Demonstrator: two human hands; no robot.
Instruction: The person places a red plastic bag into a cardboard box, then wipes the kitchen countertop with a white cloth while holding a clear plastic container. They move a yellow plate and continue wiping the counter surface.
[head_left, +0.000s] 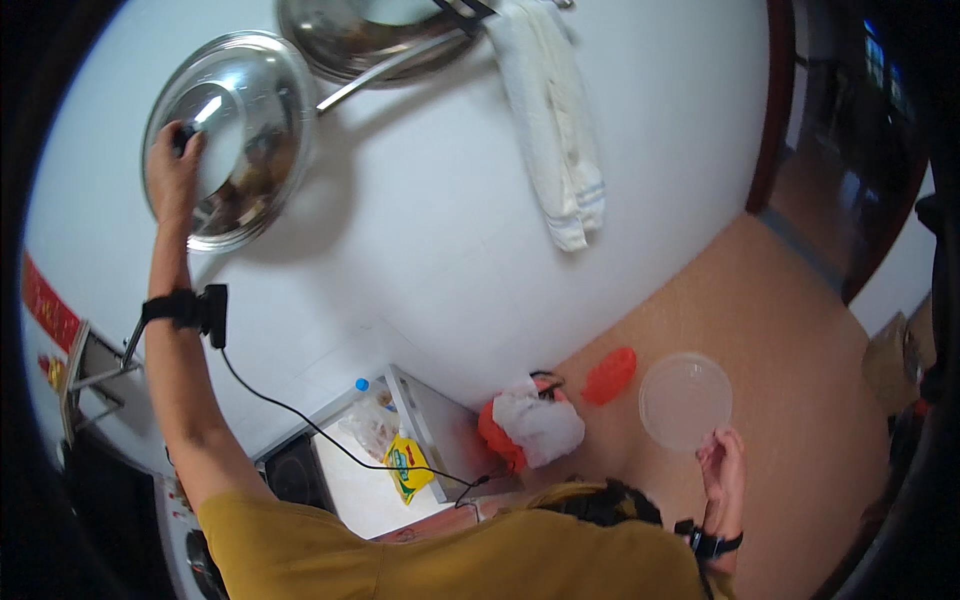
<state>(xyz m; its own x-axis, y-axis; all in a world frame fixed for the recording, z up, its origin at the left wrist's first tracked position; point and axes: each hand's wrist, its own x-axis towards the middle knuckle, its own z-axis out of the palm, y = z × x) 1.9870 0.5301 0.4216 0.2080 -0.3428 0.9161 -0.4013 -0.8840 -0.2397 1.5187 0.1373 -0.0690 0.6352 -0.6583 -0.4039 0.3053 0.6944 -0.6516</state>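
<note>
My left hand (174, 176) is raised at the upper left, its fingers closed round the dark knob of a shiny domed metal lid (274, 157). That lid lies close against the white wall; whether it touches is unclear. Low on the right, my right hand (724, 465) pinches the rim of a round, clear plastic lid (685, 397) over the brown floor. Each wrist has a black strap, and a cable hangs from the device on the left one.
Another large metal lid (360, 49) and a white towel (551, 135) hang on the wall. Below are a counter (352, 495) with a yellow packet (407, 466), a black hob (296, 472), and red and white plastic bags (544, 431). A red plastic item (609, 375) is near the wall's foot.
</note>
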